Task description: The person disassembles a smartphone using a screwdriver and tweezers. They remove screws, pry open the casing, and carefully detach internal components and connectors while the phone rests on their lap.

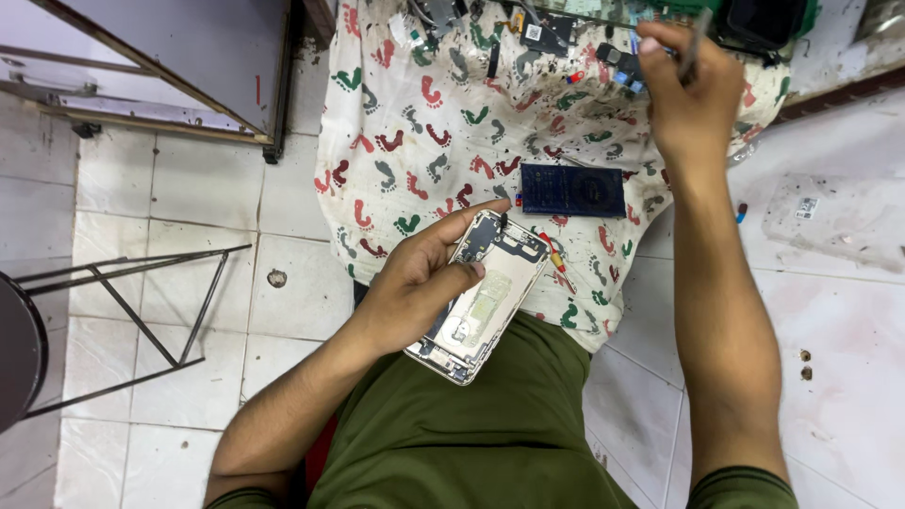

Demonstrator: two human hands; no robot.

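My left hand (419,283) holds an opened phone body (485,302) over my lap, its inside facing up, thumb lying across the frame. My right hand (688,94) is stretched forward to the far edge of a footprint-patterned cloth (424,123), gripping a thin metal tool (696,42) like tweezers. Its fingertips hover by small phone parts (622,66) lying there. A dark blue rectangular panel (572,189) rests flat on the cloth between both hands.
A red-handled screwdriver (554,254) lies on the cloth beside the phone. More parts and cables (528,28) crowd the cloth's far edge. A metal stool frame (132,311) stands left on the white tiled floor. A clear plastic bag (830,221) lies right.
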